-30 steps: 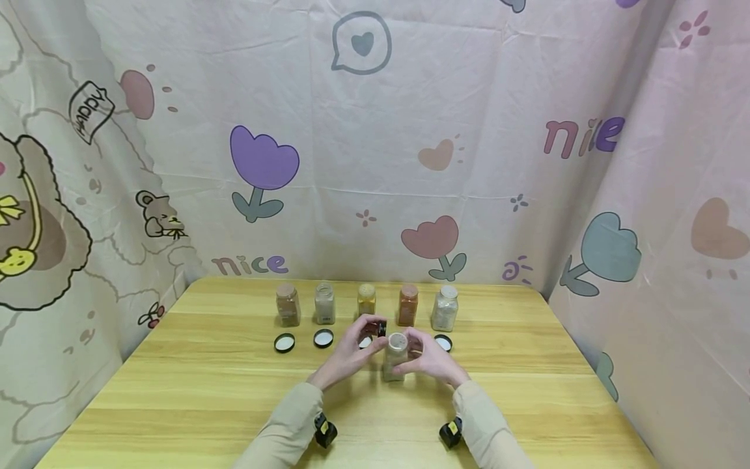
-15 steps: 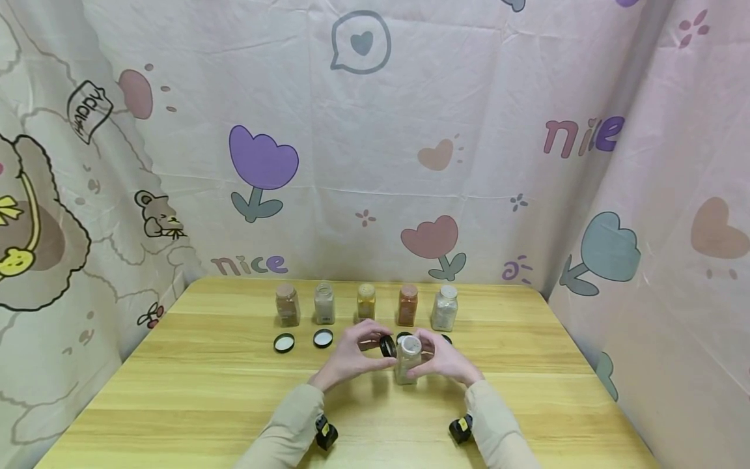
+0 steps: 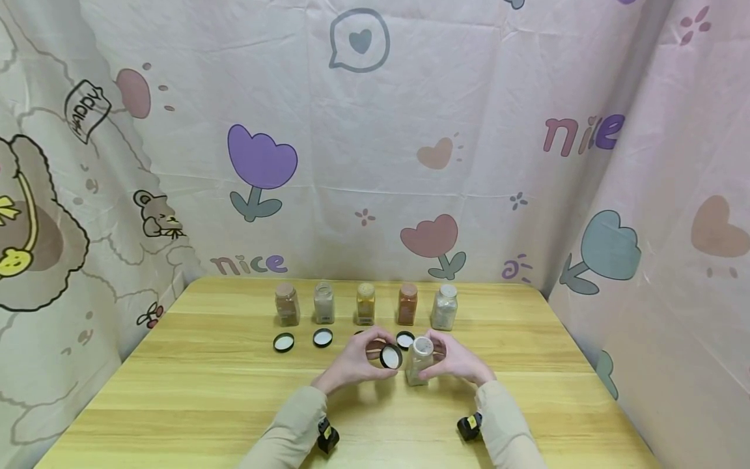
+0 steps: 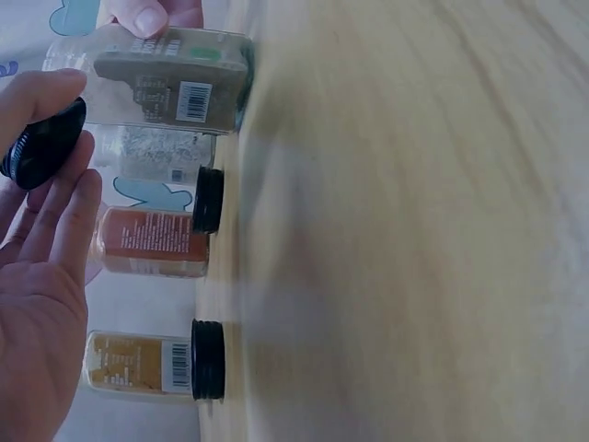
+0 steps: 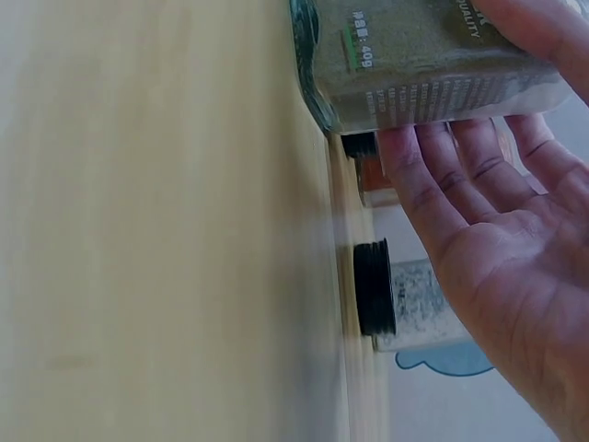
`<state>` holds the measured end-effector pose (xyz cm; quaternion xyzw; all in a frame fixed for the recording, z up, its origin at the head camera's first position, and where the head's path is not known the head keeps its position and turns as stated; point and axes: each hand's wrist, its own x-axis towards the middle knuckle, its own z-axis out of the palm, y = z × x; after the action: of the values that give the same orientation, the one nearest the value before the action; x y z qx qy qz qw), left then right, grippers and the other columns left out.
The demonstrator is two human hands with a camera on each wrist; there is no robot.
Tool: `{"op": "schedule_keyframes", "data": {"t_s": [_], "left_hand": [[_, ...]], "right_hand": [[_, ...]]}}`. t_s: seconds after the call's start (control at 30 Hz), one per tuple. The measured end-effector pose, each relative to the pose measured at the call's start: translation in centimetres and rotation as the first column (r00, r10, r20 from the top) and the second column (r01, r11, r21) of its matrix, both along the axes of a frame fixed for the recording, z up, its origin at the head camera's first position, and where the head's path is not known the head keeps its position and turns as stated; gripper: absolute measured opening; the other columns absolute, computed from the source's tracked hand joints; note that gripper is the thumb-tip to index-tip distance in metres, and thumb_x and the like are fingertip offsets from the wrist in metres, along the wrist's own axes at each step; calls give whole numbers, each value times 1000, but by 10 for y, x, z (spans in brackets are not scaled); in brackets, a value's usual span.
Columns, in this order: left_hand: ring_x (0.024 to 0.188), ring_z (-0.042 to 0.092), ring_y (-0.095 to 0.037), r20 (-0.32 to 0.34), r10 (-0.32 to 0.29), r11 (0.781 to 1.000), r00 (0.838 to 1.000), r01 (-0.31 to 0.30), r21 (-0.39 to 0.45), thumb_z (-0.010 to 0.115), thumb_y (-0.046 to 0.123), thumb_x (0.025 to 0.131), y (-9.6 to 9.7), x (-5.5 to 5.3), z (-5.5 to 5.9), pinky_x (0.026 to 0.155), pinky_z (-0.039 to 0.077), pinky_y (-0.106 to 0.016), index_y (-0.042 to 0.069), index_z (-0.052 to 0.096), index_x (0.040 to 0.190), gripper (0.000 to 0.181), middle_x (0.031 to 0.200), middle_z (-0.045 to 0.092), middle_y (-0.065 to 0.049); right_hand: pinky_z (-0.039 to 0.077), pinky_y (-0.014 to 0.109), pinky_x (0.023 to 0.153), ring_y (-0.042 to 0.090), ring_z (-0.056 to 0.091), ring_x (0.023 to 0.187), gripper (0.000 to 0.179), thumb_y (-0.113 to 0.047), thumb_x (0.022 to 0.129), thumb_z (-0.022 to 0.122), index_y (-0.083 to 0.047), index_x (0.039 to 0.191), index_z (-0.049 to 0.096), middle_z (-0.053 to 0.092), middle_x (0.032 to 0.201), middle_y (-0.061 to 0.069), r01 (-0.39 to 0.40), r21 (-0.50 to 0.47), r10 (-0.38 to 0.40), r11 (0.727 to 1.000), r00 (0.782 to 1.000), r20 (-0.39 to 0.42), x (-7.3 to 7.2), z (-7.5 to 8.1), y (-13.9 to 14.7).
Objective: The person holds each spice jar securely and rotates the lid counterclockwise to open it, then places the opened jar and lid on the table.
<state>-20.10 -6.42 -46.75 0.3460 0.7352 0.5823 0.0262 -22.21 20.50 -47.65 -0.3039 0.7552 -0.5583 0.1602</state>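
My left hand (image 3: pixel 359 357) pinches a black screw lid (image 3: pixel 390 356) between thumb and fingers, its white inside facing the head camera. Just right of the lid, a clear spice jar (image 3: pixel 417 374) of grey-green powder stands upright without a lid. My right hand (image 3: pixel 459 363) grips that jar from the right side, thumb in front and fingers behind. In the left wrist view the lid (image 4: pixel 48 145) shows its black top, close by the jar's neck. The right wrist view has the jar (image 5: pixel 414 69) with its printed label, fingers spread along its side.
A row of lidless spice jars lines the back: brown (image 3: pixel 288 307), pale (image 3: pixel 324 306), yellow (image 3: pixel 366 306), orange-red (image 3: pixel 407 306) and white (image 3: pixel 444 309). Black lids lie before them, including a left lid (image 3: pixel 284 342), a second lid (image 3: pixel 323 337) and a middle-right lid (image 3: pixel 405 339).
My right hand and the jar have moved to the right. The lid in my left hand has shifted right and down and turned from edge-on until its white inside shows.
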Motion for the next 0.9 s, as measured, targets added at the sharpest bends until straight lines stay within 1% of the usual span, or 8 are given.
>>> {"op": "schedule_keyframes", "data": {"t_s": [0.1,0.17,0.27,0.5,0.6,0.7,0.83,0.9], "left_hand": [[113,67,-38,18,-15,999,1000,15,-30,82,-5,75,2,1,-2,99,58,-25,-8,59,120,51,123,59,-27],[114,66,-38,13,-25,998,1000,25,-50,82,-4,76,3,1,-3,100,57,-24,-7,59,120,50,125,59,-27],[116,65,-37,-27,-35,996,999,33,-82,83,-1,78,5,2,-3,103,56,-26,-6,61,121,48,126,60,-24],[115,63,-31,-101,-56,985,993,38,-170,83,5,80,10,5,-4,105,55,-27,-6,60,123,50,126,60,-19],[114,62,-28,-144,-46,971,989,10,-241,83,9,81,13,6,-5,106,54,-28,-3,62,125,51,124,61,-16],[116,60,-27,-175,-32,949,984,-25,-314,83,15,82,18,6,-7,109,51,-34,1,63,127,52,124,64,-12],[120,60,-24,-160,-30,926,987,-33,-377,83,19,83,25,7,-8,112,49,-40,4,64,129,52,128,66,-8],[119,61,-22,-159,-37,917,987,-29,-398,83,19,83,28,7,-9,111,49,-38,5,63,129,52,128,66,-7]], "right_hand": [[54,24,99,8,66,107,44,-5,74,84,-7,106,54,70,111,-6,3,2,-3,1000,1000,8,1,1,3],[53,24,101,9,66,108,44,-4,74,83,-6,107,54,70,114,2,4,1,-4,1000,1000,12,1,1,6],[52,25,101,9,65,109,45,-3,74,83,-4,109,54,68,117,8,3,0,-3,1000,1000,17,2,1,10],[52,21,100,8,64,108,47,0,76,81,1,113,52,66,112,-6,-6,0,6,1000,1000,19,2,2,25],[52,21,100,8,65,108,50,0,76,81,5,116,51,67,113,-5,-9,-13,9,1000,1000,26,2,2,33],[53,21,100,8,65,109,51,1,76,80,7,118,51,68,115,-1,-1,-23,1,1000,1000,25,2,2,41],[51,18,100,7,65,110,54,-1,77,81,6,121,52,68,117,-2,30,-7,-30,1000,1000,10,2,2,52],[50,17,101,4,64,111,56,-3,77,82,7,123,51,68,117,-6,49,4,-49,999,999,6,2,2,57]]}}
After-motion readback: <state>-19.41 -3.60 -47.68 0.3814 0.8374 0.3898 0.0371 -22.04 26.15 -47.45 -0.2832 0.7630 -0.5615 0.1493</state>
